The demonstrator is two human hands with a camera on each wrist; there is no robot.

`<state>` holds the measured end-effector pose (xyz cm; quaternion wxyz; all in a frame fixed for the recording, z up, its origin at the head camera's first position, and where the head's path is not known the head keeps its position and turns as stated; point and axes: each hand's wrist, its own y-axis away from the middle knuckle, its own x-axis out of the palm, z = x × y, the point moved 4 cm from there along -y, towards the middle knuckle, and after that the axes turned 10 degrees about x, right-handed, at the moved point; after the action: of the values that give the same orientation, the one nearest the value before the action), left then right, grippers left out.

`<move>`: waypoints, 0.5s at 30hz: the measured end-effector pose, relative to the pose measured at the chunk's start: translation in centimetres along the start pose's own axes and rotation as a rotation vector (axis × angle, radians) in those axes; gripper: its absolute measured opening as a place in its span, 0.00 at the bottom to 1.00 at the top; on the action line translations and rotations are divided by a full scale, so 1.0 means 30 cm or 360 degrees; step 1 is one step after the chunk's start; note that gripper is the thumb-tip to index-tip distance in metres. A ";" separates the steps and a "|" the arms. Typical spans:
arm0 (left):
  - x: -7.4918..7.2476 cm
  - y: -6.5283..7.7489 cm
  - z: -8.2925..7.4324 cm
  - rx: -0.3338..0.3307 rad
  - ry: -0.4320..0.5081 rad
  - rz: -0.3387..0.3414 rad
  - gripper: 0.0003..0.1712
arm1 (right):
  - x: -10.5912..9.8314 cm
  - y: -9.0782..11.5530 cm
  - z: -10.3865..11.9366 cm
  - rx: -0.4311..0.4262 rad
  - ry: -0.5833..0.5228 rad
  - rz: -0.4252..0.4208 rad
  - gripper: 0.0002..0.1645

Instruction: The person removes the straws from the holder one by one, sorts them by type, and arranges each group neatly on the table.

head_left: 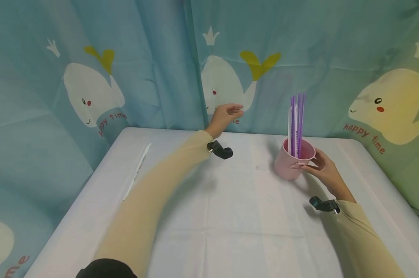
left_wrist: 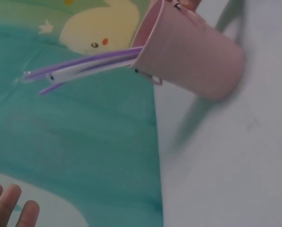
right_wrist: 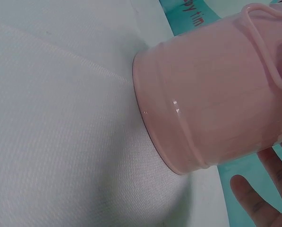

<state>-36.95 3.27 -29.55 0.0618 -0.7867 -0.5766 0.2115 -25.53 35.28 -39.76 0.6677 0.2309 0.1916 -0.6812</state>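
Note:
On the right side of the white table stands a pink bucket (head_left: 287,166) with small loop handles on its sides. Several long purple and white straws (head_left: 295,125) lean upright in it, some with a clear wrapper tip in the left wrist view. My right hand (head_left: 323,170) grips the bucket at its upper right side, thumb near the handle (right_wrist: 263,45). My left hand (head_left: 225,117) is raised over the table's back edge, left of the bucket, with fingers loosely bent and nothing between them. In the left wrist view, only its fingertips (left_wrist: 15,208) show.
A thin white printed straw (head_left: 138,168) lies on the left of the table, partly hidden behind my left sleeve (head_left: 150,193). Blue-green curtains (head_left: 167,77) with whale prints hang close around the table's back and sides. A dark rounded object (head_left: 106,268) shows at the bottom edge.

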 end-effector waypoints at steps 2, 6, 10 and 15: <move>0.029 -0.017 -0.006 0.0011 0.0006 0.0012 0.20 | -0.001 -0.004 -0.001 -0.0001 -0.0003 -0.0008 0.49; 0.087 -0.045 -0.012 0.0019 -0.0053 0.0044 0.19 | -0.003 -0.008 -0.005 -0.0032 -0.0025 -0.0020 0.49; 0.149 -0.063 -0.008 0.0034 -0.0046 0.0092 0.19 | -0.001 -0.003 -0.007 -0.0066 -0.0039 -0.0021 0.48; 0.224 -0.073 -0.012 0.0031 -0.0026 0.0132 0.19 | -0.001 0.000 -0.008 -0.0075 -0.0040 -0.0034 0.48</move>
<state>-37.08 10.32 -30.23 0.0558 -0.8076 -0.5419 0.2258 -25.51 35.42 -39.95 0.6681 0.2045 0.2017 -0.6864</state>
